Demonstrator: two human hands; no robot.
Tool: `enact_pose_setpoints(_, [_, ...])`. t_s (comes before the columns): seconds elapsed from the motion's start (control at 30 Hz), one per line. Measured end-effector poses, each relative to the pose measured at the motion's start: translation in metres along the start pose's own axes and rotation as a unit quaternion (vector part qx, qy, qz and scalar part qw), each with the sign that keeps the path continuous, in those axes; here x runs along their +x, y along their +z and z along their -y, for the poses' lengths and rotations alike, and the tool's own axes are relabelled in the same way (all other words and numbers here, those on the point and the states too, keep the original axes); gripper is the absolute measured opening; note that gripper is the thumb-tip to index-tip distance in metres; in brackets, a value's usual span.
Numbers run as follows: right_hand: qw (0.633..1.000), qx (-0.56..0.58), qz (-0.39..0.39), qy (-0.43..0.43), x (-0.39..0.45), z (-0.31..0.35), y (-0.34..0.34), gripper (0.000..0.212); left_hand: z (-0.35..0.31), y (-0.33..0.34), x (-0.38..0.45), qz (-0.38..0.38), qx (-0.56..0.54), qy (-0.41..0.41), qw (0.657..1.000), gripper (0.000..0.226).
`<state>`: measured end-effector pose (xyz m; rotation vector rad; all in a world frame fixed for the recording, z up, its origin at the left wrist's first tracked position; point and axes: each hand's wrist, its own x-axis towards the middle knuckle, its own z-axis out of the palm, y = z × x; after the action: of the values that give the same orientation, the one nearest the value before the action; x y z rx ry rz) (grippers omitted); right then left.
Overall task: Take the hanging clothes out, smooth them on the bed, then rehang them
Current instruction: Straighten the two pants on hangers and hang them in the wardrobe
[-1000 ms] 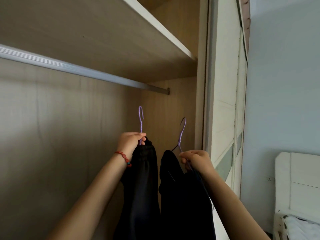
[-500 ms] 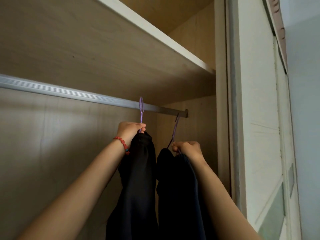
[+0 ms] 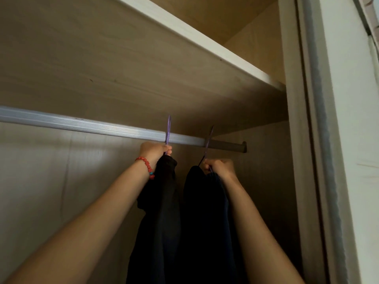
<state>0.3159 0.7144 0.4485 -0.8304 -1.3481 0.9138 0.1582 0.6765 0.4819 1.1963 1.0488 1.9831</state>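
Two dark garments hang from purple hangers inside the wardrobe. My left hand (image 3: 154,150), with a red bead bracelet at the wrist, grips the neck of the left hanger (image 3: 168,129), whose hook crosses the silver rail (image 3: 82,126). Below it hangs the left black garment (image 3: 162,201). My right hand (image 3: 220,168) grips the neck of the right hanger (image 3: 209,140), its hook up at the rail's right end. The right dark garment (image 3: 205,212) drapes below it. Whether either hook rests on the rail is unclear.
A wooden shelf (image 3: 143,58) sits close above the rail. The wardrobe's right side panel (image 3: 295,160) and a white sliding door (image 3: 352,140) stand just right of my right arm. The back wall (image 3: 51,181) is pale wood.
Both hands have lifted the hangers with their garments upward, from well below the rail to the rail's height. The view has tilted up and the bed has left the frame.
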Motion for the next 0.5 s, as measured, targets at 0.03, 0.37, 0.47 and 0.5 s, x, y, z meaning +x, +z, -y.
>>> enact_pose_setpoints(0.03, [1.000, -0.018, 0.000, 0.001, 0.004, -0.002, 0.002, 0.035, 0.002, 0.000, -0.001, -0.002, 0.005, 0.003, 1.000, 0.029])
enact_pose_setpoints(0.37, [0.992, -0.125, 0.014, 0.008, 0.019, -0.037, -0.001, 0.039, 0.031, -0.015, -0.009, -0.032, 0.023, -0.027, 0.999, 0.021])
enact_pose_setpoints(0.47, [0.985, -0.173, 0.024, -0.001, 0.020, -0.036, -0.009, 0.039, 0.032, -0.019, -0.008, -0.036, 0.027, -0.029, 0.999, 0.022])
enact_pose_setpoints(0.5, [0.982, -0.189, 0.025, -0.004, 0.020, -0.034, -0.012, 0.038, 0.031, -0.020, -0.008, -0.035, 0.029, -0.031, 0.998, 0.022])
